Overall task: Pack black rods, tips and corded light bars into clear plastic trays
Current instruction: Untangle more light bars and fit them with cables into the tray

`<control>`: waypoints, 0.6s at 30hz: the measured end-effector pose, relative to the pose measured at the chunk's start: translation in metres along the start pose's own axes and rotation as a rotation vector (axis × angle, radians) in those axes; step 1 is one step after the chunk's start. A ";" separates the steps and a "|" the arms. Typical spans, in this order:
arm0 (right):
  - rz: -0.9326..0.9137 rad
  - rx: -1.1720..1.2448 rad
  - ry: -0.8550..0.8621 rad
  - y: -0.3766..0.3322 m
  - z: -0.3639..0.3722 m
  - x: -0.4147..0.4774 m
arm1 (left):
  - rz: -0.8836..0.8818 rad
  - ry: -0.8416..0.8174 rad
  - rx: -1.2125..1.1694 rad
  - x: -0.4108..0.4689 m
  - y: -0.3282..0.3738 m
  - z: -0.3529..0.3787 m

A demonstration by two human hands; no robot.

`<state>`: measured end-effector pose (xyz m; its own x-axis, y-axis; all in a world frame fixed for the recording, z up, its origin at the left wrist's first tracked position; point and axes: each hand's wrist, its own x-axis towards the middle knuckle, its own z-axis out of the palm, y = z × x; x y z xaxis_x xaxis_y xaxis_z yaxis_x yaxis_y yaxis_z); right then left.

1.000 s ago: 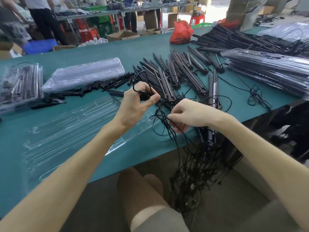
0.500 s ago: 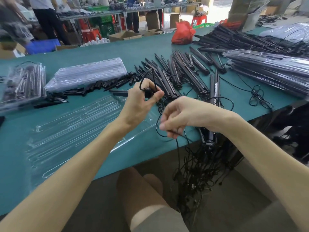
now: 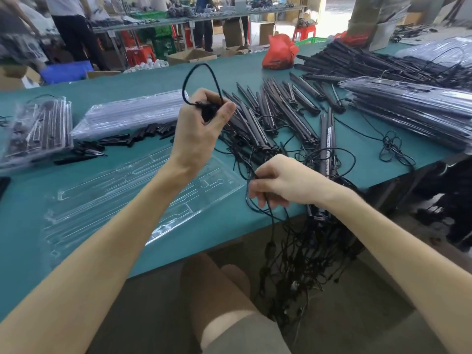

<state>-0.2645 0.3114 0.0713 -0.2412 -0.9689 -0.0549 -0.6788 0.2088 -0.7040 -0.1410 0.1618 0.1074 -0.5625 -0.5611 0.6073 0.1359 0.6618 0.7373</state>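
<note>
On my feed the left hand [image 3: 201,131] is raised above the middle of the bench [image 3: 132,80], fingers curled tight round a bunched black cord [image 3: 210,111] whose loop stands up over the knuckles. The right hand [image 3: 281,183] sits at the bench's near edge, pinching thin strands from a tangle [image 3: 301,256] that spills over that edge toward the floor. The clear tray [image 3: 102,200] lies flat along the near edge, under the left forearm. Light bars [image 3: 268,116] fan out across the bench behind both hands.
</note>
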 end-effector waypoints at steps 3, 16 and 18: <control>-0.079 0.182 0.265 -0.004 -0.005 0.004 | 0.021 -0.067 0.010 -0.001 -0.004 0.000; -0.090 0.461 0.518 -0.008 -0.011 0.007 | 0.036 -0.519 0.180 -0.024 -0.018 0.002; -0.029 0.586 0.463 -0.011 -0.015 0.003 | 0.041 -0.639 0.222 -0.029 -0.020 0.005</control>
<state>-0.2683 0.3082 0.0896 -0.5838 -0.7912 0.1820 -0.2399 -0.0461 -0.9697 -0.1316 0.1675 0.0739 -0.9414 -0.1738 0.2890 0.0355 0.8011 0.5975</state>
